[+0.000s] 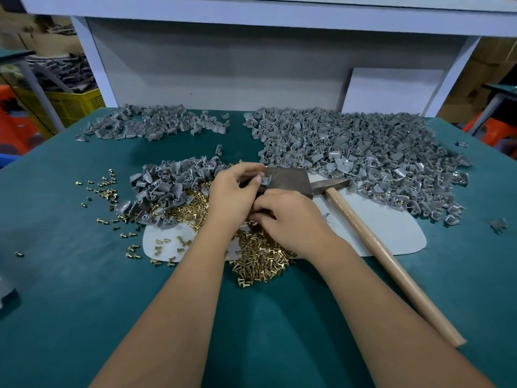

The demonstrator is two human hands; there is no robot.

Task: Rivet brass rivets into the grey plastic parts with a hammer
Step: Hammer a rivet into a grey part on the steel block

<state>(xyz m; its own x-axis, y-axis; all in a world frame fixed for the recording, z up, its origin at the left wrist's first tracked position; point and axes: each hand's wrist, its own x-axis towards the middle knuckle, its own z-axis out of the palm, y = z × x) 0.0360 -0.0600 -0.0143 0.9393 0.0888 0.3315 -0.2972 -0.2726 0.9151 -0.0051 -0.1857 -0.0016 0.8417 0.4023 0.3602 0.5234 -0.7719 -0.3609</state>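
My left hand [233, 191] pinches one grey plastic part [265, 180] over a dark metal block [288, 182]. Just below it, my right hand [291, 217] has its fingers curled at the block's near edge above the brass rivet pile [260, 253]; what they hold is hidden. The hammer [372, 239] lies untouched on the table, its head against the block and its wooden handle running toward the near right. A small pile of grey parts [167, 189] lies left of my hands, and a large heap of grey parts [363, 152] spreads at the right.
A white mat [391, 228] lies under the block and the hammer on the green table [84, 275]. Another spread of grey parts [151, 124] sits at the back left. Loose rivets [103, 189] are scattered at the left. A white shelf frame [223, 65] stands behind.
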